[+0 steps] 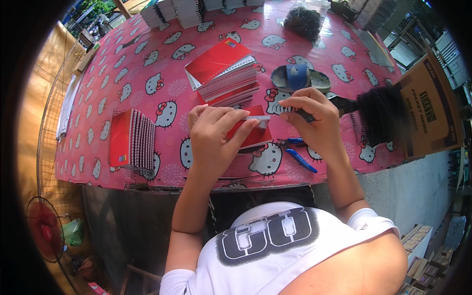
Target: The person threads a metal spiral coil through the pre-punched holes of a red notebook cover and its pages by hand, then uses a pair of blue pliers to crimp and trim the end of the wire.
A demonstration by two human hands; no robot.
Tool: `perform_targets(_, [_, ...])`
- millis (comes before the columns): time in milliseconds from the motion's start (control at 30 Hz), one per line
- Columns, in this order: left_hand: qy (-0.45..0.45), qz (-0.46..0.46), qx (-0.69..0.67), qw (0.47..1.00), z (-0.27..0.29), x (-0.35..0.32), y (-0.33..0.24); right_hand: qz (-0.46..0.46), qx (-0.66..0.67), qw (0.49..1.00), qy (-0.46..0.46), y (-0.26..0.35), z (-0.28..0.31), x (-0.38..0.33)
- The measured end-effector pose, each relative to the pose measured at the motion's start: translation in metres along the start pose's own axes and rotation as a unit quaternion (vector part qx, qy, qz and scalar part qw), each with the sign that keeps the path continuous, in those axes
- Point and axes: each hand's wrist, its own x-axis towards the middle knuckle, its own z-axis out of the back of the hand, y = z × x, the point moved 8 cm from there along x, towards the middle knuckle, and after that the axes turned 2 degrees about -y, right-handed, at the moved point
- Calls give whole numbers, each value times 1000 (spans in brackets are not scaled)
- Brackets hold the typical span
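Observation:
My left hand (pixel 214 135) is closed on a small red notebook (pixel 258 140), with thumb and fingers pinching its upper edge, where white pages show. To its right, my right hand (pixel 314 120) is raised with thumb and index finger curled close together. Whatever lies between those fingertips is too small to make out. Below the right hand, blue-handled pliers (pixel 301 160) rest on the pink patterned tablecloth (pixel 196 169). Just beyond the left hand is a stack of red notebooks (pixel 219 61) with punched edges showing.
More red notebooks, spiral-bound (pixel 123 140), stand stacked at left. A blue sandal (pixel 297 76) lies beyond my right hand. Black coils (pixel 378 115) hang by a cardboard box (pixel 432 108) at right. A tangle of dark wire (pixel 302 23) and white spiral notebooks (pixel 187 12) sit farther back.

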Motion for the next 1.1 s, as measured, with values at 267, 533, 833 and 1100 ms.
perform_targets(267, [-37, 55, 124, 990, 0, -4, -7, -167, 146, 961, 161, -13, -27, 3])
perform_targets(533, [-55, 77, 20, 995, -8, -15, 6, 7, -13, 994, 105, 8, -32, 4])
perform_targets(833, [-47, 71, 23, 996, -10, -14, 2, 23, -49, 996, 69, 17, -30, 5])
perform_targets(1100, [-53, 72, 18, 996, -13, -13, -2, 63, -85, 994, 22, 24, -28, 3])
